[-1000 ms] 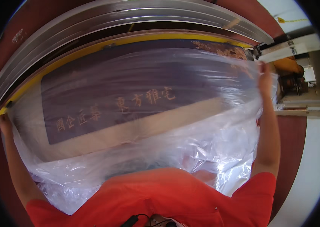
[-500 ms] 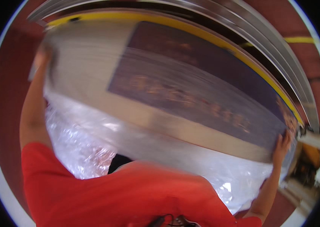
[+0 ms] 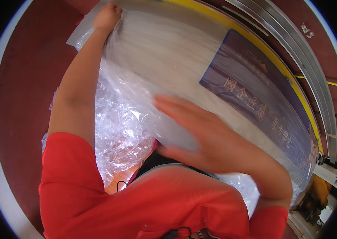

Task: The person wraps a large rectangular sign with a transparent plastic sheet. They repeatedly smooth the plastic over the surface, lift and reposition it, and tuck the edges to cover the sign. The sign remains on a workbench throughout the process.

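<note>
A long beige board (image 3: 176,47) with a dark printed panel (image 3: 248,67) lies in front of me under clear plastic film (image 3: 120,115). At the board's far left end, my left hand (image 3: 108,18) is closed on the film, which is gathered and creased at the fingers. My right hand (image 3: 206,135), smeared by motion, hangs over the near edge with its fingers and thumb apart, holding nothing. Loose, crumpled film bunches up between the board and my body. Whether the right hand touches the film, I cannot tell.
A yellow strip (image 3: 262,38) runs along the board's far edge. Beyond it lie long grey metal rails (image 3: 292,44) on a dark red floor (image 3: 25,99). At the lower right stands a white metal fixture (image 3: 330,175) with clutter around it.
My right hand has left the board's right end and swung in toward the middle. My left hand has shifted farther away and right in view, now gripping film. The film covers the printed panel more closely.
</note>
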`<move>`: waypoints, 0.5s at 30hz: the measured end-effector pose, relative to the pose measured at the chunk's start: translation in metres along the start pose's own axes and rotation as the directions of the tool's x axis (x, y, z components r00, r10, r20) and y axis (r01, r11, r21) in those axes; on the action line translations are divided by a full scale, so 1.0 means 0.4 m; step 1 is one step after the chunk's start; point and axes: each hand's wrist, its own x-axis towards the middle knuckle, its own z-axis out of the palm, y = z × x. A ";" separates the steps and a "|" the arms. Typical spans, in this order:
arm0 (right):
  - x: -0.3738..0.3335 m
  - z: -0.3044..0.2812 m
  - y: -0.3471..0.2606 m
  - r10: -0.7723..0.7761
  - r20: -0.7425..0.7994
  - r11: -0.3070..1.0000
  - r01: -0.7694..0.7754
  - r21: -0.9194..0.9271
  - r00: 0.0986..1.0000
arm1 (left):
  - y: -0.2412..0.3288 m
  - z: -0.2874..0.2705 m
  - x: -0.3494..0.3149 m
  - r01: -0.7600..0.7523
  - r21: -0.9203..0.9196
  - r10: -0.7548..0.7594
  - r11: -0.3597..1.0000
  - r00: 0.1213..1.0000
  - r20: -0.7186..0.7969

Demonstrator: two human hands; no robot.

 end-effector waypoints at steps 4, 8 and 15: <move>0.267 0.146 0.116 0.379 -0.095 0.915 -0.357 0.190 0.921 | 0.032 0.006 0.012 -0.091 -0.061 0.089 0.994 0.996 -0.033; 0.198 0.094 0.100 0.122 0.246 0.717 -0.257 0.648 0.962 | 0.000 0.029 0.022 -0.141 -0.056 0.141 0.988 0.990 0.007; -0.569 -0.158 0.101 0.790 -0.444 0.546 -0.158 0.823 0.423 | -0.064 0.033 0.042 -0.144 0.034 0.141 0.989 0.987 0.083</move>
